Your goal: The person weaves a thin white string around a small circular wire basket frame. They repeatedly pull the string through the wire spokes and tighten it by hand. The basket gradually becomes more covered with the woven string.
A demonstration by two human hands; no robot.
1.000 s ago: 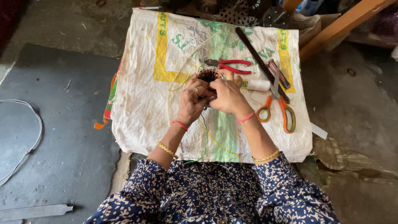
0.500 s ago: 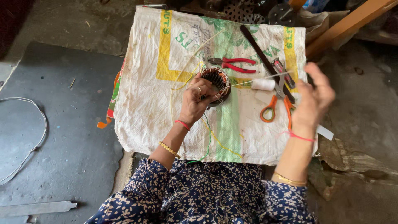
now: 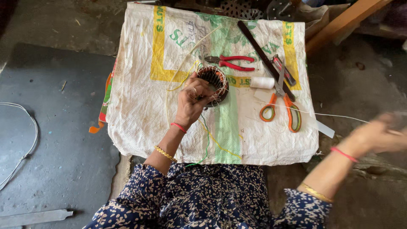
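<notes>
My left hand (image 3: 193,98) grips a round motor stator (image 3: 214,83) with copper windings, held on a white woven sack (image 3: 140,106) spread on the floor. Yellow and green wires (image 3: 207,142) trail from the stator toward my lap. My right hand (image 3: 379,135) is stretched far out to the right, blurred, pinching a thin white thread (image 3: 330,115) that runs taut back toward the stator. A white thread spool (image 3: 262,82) lies just right of the stator.
Red-handled pliers (image 3: 232,62), orange-handled scissors (image 3: 282,101), a long dark flat tool (image 3: 263,55) and a small red-and-black tool (image 3: 283,70) lie on the sack. A white cable (image 3: 25,144) curls on the grey floor at left. A wooden beam (image 3: 345,19) stands at top right.
My right hand left the stator and swung out to the right, drawing the white thread taut. The left hand stayed on the stator.
</notes>
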